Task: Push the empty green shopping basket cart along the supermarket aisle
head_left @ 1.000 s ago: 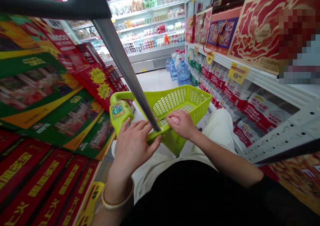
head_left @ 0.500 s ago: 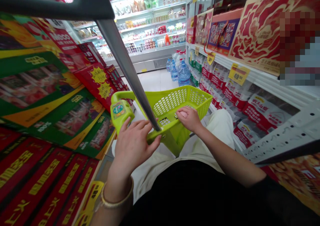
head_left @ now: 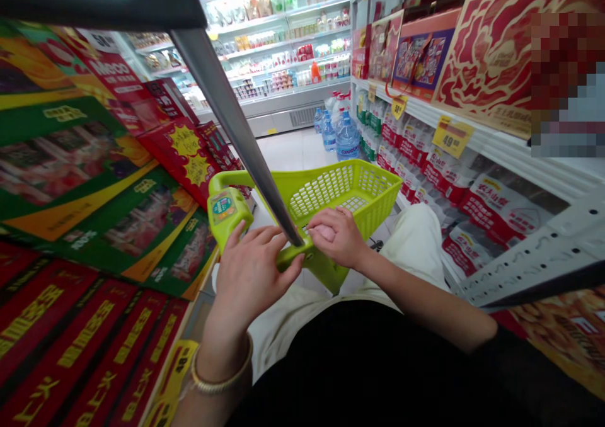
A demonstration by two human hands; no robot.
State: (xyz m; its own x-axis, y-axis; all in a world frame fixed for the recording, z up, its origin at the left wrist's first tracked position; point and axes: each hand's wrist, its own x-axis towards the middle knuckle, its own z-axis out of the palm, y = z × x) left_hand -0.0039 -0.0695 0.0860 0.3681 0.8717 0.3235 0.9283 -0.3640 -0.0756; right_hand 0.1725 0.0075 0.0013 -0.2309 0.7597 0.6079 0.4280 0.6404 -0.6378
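Rim at six o'clock of a lime-green perforated plastic shopping basket, whose length runs away toward one o'clock, carries the left hand, flat with fingers spread, and the right hand, curled loosely over it, both touching.

Reaching forward and down with both bare arms, hands set close together but apart. Laying the left hand palm down with fingers long and slightly spread, thumb out to the side, wrist straight above the left forearm rising from the lower edge. Curling the right hand loosely, knuckles up and fingertips tucked under, wrist bent a little inward off the right forearm slanting in from the lower right.
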